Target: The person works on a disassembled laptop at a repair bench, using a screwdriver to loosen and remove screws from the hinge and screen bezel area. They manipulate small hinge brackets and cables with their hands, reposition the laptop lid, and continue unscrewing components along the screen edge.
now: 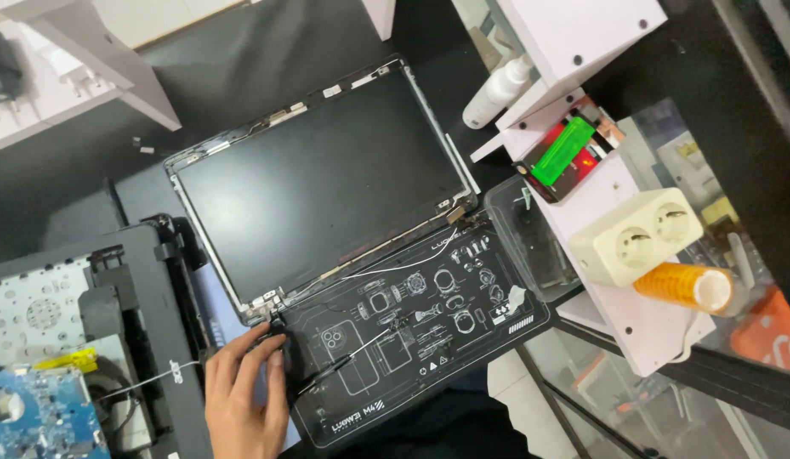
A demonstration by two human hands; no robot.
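1. Nearest the camera, one hand [242, 393] is seen at the lower edge; whether it is the left or the right cannot be told with certainty. Its fingers [263, 342] are drawn together and pinched on the lower left corner of the screen panel [318, 174], at the hinge [272, 316], apparently so that the corner is steadied. No second hand is in view.
2. The screen panel, the largest item, is laid flat and face up on the dark surface [242, 59], its bezel removed and its metal frame bared. Its lower edge rests against the work mat [412, 340].
3. The laptop base [80, 340] is set to the left, opened, with a blue circuit board [38, 416] exposed. It lies just beside the panel, so little room is left on that side.
4. The mat, printed with white outlines, is spread under the panel's near edge; thin cables [386, 272] trail across it.
5. A clear tray [531, 238] is placed at the mat's right edge.
6. A white shelf [616, 195] crowds the right, carrying a double socket [646, 234], an orange roll [688, 287] and a spray bottle [497, 89].
7. Open room is left mainly beyond the panel's far edge.
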